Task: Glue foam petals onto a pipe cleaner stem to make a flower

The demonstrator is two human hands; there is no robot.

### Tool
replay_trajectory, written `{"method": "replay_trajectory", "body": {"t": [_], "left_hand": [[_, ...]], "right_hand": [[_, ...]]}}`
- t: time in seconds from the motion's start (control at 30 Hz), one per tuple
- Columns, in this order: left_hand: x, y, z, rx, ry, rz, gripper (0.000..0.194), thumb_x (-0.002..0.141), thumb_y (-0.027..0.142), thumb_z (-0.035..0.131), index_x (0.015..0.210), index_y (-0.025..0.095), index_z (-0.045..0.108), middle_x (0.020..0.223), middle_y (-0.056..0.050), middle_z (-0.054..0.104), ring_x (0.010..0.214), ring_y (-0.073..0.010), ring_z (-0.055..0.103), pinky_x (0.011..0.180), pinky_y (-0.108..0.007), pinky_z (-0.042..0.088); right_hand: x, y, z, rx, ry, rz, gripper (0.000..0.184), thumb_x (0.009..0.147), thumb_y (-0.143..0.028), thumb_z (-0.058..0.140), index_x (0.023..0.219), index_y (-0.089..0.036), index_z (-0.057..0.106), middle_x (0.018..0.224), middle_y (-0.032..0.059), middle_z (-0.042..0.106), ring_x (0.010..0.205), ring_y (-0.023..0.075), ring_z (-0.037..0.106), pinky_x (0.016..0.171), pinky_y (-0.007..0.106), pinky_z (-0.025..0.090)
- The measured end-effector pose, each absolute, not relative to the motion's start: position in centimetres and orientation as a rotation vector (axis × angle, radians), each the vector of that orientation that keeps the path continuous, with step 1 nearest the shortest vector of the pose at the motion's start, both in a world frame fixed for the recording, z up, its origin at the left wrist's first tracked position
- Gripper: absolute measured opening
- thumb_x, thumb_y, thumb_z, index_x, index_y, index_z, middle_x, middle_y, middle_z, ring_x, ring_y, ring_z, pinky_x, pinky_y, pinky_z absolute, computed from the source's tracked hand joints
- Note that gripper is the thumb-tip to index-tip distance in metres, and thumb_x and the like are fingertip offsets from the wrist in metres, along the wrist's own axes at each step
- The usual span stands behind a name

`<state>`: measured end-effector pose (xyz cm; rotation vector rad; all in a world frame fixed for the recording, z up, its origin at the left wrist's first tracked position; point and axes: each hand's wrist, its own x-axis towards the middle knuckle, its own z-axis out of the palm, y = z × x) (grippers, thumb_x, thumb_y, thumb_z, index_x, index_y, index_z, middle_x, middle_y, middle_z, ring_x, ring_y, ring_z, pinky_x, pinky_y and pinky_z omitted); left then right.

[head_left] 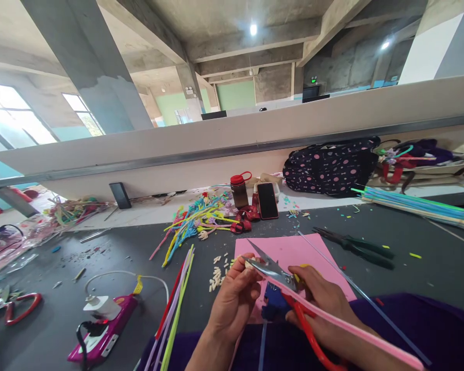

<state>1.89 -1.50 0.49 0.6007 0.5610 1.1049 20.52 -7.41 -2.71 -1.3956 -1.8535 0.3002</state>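
My left hand (237, 296) is closed in a pinch, its fingertips around a small pale fuzzy piece (248, 265). In my right hand (327, 299) are scissors (270, 268) with red handles; their blades are spread apart, one tip close to the left fingertips. A long pink pipe cleaner (365, 335) crosses over the right hand and wrist toward the left hand; its far end is hidden at the fingers. Beneath the hands lie a pink sheet (294, 247) and a dark blue object (274, 305). Short cream pieces (216, 281) are scattered left of the sheet.
Pliers (358, 247) lie right of the sheet. Colored pipe cleaners (180, 304) sit on the left, with a pile of twisted stems (201, 214) behind. A magenta power strip (106, 332), bottle (238, 190), phone (268, 201) and patterned bag (330, 167) stand around.
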Motion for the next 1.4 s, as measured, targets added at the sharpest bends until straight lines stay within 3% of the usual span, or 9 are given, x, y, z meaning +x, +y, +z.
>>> {"method": "replay_trajectory", "body": {"t": [0.13, 0.23, 0.4, 0.53, 0.7, 0.97, 1.07, 1.2, 1.4], "left_hand": [[2.2, -1.8, 1.0, 0.640, 0.587, 1.102, 0.030, 0.060, 0.013, 0.074, 0.087, 0.014, 0.062, 0.076, -0.001, 0.061, 0.062, -0.0081, 0.056, 0.053, -0.017, 0.044], [2.4, -1.8, 1.1, 0.688, 0.585, 1.102, 0.031, 0.059, 0.015, 0.075, 0.087, 0.015, 0.062, 0.071, 0.000, 0.061, 0.055, -0.0073, 0.053, 0.052, -0.018, 0.044], [2.6, -1.9, 1.1, 0.700, 0.609, 1.071, 0.032, 0.057, 0.022, 0.077, 0.084, 0.014, 0.061, 0.086, -0.005, 0.065, 0.060, -0.0093, 0.055, 0.050, -0.017, 0.042], [2.9, -2.2, 1.3, 0.685, 0.628, 1.105, 0.033, 0.058, 0.024, 0.077, 0.084, 0.014, 0.061, 0.087, -0.005, 0.065, 0.060, -0.0084, 0.055, 0.051, -0.017, 0.041], [2.5, -1.8, 0.7, 0.683, 0.613, 1.085, 0.034, 0.058, 0.021, 0.076, 0.087, 0.017, 0.059, 0.071, 0.002, 0.060, 0.048, -0.0052, 0.047, 0.043, -0.016, 0.037], [2.4, -1.5, 1.2, 0.677, 0.665, 1.015, 0.023, 0.063, 0.019, 0.071, 0.081, 0.013, 0.059, 0.065, 0.001, 0.058, 0.047, -0.0056, 0.049, 0.043, -0.015, 0.038], [2.3, -1.5, 1.7, 0.649, 0.688, 0.979, 0.019, 0.061, 0.019, 0.071, 0.072, 0.013, 0.057, 0.054, 0.003, 0.053, 0.041, -0.0043, 0.046, 0.038, -0.013, 0.034], [1.6, -1.3, 1.3, 0.652, 0.634, 0.871, 0.017, 0.065, 0.022, 0.067, 0.073, 0.012, 0.056, 0.053, 0.000, 0.055, 0.036, -0.0030, 0.043, 0.031, -0.010, 0.027], [0.9, -1.1, 0.3, 0.659, 0.508, 0.750, 0.019, 0.077, 0.025, 0.054, 0.092, 0.013, 0.054, 0.062, -0.007, 0.064, 0.035, -0.0046, 0.047, 0.030, -0.009, 0.028]], "right_hand": [[20.9, -7.1, -3.1, -1.310, -1.912, 0.041, 0.057, 0.067, -0.020, 0.061, 0.120, -0.015, 0.041, 0.094, 0.0094, 0.055, 0.082, 0.0223, 0.054, 0.071, 0.036, 0.046], [21.2, -6.9, -3.2, -1.301, -1.920, -0.056, 0.057, 0.068, -0.019, 0.059, 0.122, -0.014, 0.041, 0.095, 0.0112, 0.056, 0.084, 0.0238, 0.055, 0.070, 0.037, 0.046], [21.4, -6.9, -3.1, -1.310, -1.956, -0.154, 0.057, 0.071, -0.029, 0.060, 0.122, -0.012, 0.042, 0.097, 0.0131, 0.056, 0.085, 0.0255, 0.056, 0.069, 0.038, 0.048], [21.5, -6.9, -3.1, -1.329, -1.981, -0.189, 0.060, 0.071, -0.035, 0.063, 0.122, -0.011, 0.041, 0.099, 0.0144, 0.056, 0.087, 0.0264, 0.055, 0.072, 0.039, 0.047], [21.8, -6.8, -3.3, -1.368, -1.991, -0.211, 0.059, 0.074, -0.038, 0.061, 0.123, -0.011, 0.043, 0.097, 0.0136, 0.057, 0.084, 0.0256, 0.056, 0.069, 0.039, 0.047], [22.4, -6.5, -3.4, -1.353, -1.974, -0.297, 0.058, 0.074, -0.042, 0.058, 0.122, -0.011, 0.046, 0.094, 0.0137, 0.059, 0.081, 0.0259, 0.058, 0.067, 0.039, 0.048], [22.6, -6.5, -3.4, -1.313, -1.987, -0.281, 0.060, 0.072, -0.041, 0.061, 0.122, -0.012, 0.046, 0.096, 0.0139, 0.059, 0.083, 0.0262, 0.058, 0.068, 0.039, 0.048], [22.6, -6.7, -2.6, -1.271, -1.962, -0.056, 0.059, 0.066, -0.035, 0.066, 0.119, -0.015, 0.047, 0.095, 0.0112, 0.059, 0.082, 0.0239, 0.057, 0.070, 0.036, 0.047], [22.1, -7.1, -1.2, -1.311, -1.700, 0.818, 0.043, 0.074, -0.027, 0.057, 0.115, -0.020, 0.046, 0.073, -0.0025, 0.053, 0.056, 0.0101, 0.048, 0.050, 0.020, 0.041]]}}
